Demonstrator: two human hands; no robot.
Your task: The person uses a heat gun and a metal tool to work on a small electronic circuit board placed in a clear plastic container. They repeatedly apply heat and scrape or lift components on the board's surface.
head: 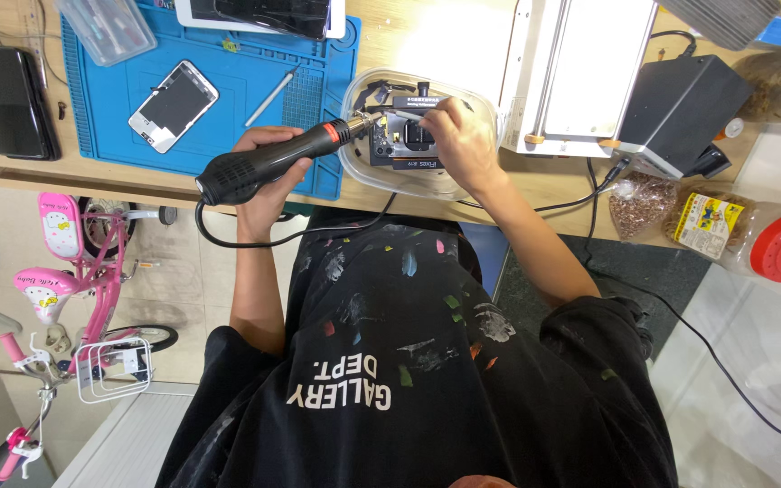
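On the desk (20,172) at upper centre, my left hand (268,176) grips a heat gun (268,163) beside the tub (363,167); my right hand (458,140) pinches tweezers (413,114) over the board (399,140).

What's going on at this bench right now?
A person is working at a wooden bench. The left hand grips a black heat gun, its nozzle aimed into a clear plastic tub. The right hand reaches into the tub and holds a thin tool against a dark electronic part. A white smartphone lies on the blue work mat nearby.
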